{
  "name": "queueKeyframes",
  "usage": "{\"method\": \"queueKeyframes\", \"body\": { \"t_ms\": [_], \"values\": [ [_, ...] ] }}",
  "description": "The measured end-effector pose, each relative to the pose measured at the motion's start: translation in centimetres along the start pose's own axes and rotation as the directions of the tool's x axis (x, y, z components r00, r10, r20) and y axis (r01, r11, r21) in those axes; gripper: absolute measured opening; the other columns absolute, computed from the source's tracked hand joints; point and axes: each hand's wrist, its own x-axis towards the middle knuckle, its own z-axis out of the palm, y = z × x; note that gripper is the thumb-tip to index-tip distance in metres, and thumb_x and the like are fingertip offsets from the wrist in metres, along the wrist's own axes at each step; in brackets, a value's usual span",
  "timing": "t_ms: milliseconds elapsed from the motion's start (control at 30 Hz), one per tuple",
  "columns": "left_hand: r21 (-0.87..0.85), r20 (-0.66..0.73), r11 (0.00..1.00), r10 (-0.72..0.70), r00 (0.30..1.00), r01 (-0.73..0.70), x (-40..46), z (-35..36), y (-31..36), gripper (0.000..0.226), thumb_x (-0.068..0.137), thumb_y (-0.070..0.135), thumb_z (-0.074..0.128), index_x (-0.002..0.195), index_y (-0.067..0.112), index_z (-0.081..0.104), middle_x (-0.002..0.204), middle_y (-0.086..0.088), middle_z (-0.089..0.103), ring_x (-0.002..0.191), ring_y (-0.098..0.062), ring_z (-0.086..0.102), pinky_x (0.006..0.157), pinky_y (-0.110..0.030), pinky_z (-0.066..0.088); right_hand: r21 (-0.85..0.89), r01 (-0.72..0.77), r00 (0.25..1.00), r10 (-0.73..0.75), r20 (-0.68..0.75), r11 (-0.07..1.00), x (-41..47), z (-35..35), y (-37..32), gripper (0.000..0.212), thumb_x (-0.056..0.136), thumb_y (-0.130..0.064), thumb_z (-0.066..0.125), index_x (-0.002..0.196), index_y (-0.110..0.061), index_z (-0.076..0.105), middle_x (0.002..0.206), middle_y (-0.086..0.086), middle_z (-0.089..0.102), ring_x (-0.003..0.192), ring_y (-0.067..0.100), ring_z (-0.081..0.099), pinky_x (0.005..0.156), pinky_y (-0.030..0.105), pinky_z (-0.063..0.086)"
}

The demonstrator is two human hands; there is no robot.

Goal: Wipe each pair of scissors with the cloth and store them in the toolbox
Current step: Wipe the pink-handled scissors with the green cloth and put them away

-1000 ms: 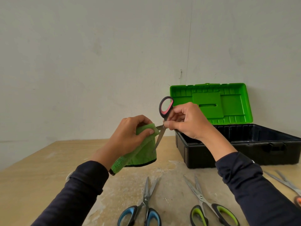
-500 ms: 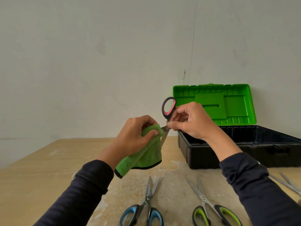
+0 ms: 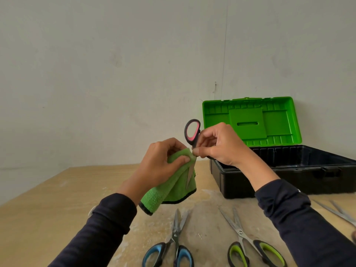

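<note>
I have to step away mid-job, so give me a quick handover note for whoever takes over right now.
Left hand grips the green cloth round the blade. Right hand holds the pink-handled scissors above the table, handle up.
Toolbox stands open at right; its contents can't be seen.
Wiping of this pair is under way.
Left: store it, then wipe and store the blue-handled scissors, green-handled scissors and another pair at the right edge.

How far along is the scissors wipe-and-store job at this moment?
Done: nothing clearly; the open toolbox interior is hidden. In hand: the right hand holds the pink-handled scissors while the left hand wraps the green cloth around the blades. Left: blue-handled scissors, green-handled scissors, another pair at the right edge.
</note>
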Motion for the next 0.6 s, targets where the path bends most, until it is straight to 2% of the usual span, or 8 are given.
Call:
{"method": "queueKeyframes", "body": {
  "t_ms": [167, 300, 433, 600],
  "values": [
    [0.026, 0.034, 1.0, 0.008, 0.999, -0.009, -0.2, -0.4, -0.2, 0.012, 0.08, 0.015, 0.068, 0.088, 0.02, 0.061, 0.082, 0.008, 0.067, 0.075, -0.004, 0.062, 0.073, -0.025, 0.052, 0.016, -0.015, 0.999, 0.016, -0.05, 1.0, 0.0, -0.4, 0.2, 0.008, 0.068, -0.001, 0.078, 0.068, -0.003, 0.07, 0.063, 0.012, 0.069, 0.054, 0.017, 0.063, 0.057, 0.028, 0.053],
    [0.009, 0.038, 1.0, -0.004, 0.999, 0.004, -0.2, -0.7, -0.3, 0.013, 0.08, 0.015, 0.069, 0.087, 0.021, 0.061, 0.081, 0.009, 0.066, 0.075, -0.003, 0.062, 0.071, -0.019, 0.051, 0.027, -0.027, 0.998, 0.029, -0.064, 0.999, -0.1, -0.9, 0.2, 0.009, 0.068, -0.001, 0.078, 0.067, -0.002, 0.069, 0.062, 0.012, 0.068, 0.052, 0.013, 0.062, 0.052, 0.019, 0.05],
    [0.005, 0.024, 1.0, -0.016, 1.0, 0.016, -0.1, -1.0, -0.4, 0.012, 0.079, 0.015, 0.069, 0.086, 0.021, 0.062, 0.082, 0.009, 0.067, 0.076, -0.002, 0.063, 0.072, -0.019, 0.052, 0.052, -0.053, 0.994, 0.057, -0.089, 0.997, -0.4, -1.7, 0.3, 0.01, 0.069, -0.001, 0.077, 0.066, -0.003, 0.068, 0.06, 0.01, 0.067, 0.049, 0.008, 0.061, 0.048, 0.013, 0.046],
    [0.017, 0.023, 1.0, -0.009, 1.0, 0.009, -0.1, -1.2, -0.4, 0.011, 0.08, 0.014, 0.069, 0.086, 0.02, 0.063, 0.082, 0.009, 0.068, 0.077, -0.003, 0.064, 0.074, -0.021, 0.053, 0.06, -0.105, 0.988, 0.11, -0.107, 0.993, -0.5, -2.3, 0.7, 0.009, 0.069, -0.003, 0.077, 0.067, -0.002, 0.068, 0.059, 0.009, 0.067, 0.05, 0.011, 0.062, 0.05, 0.015, 0.047]
  ]
}}
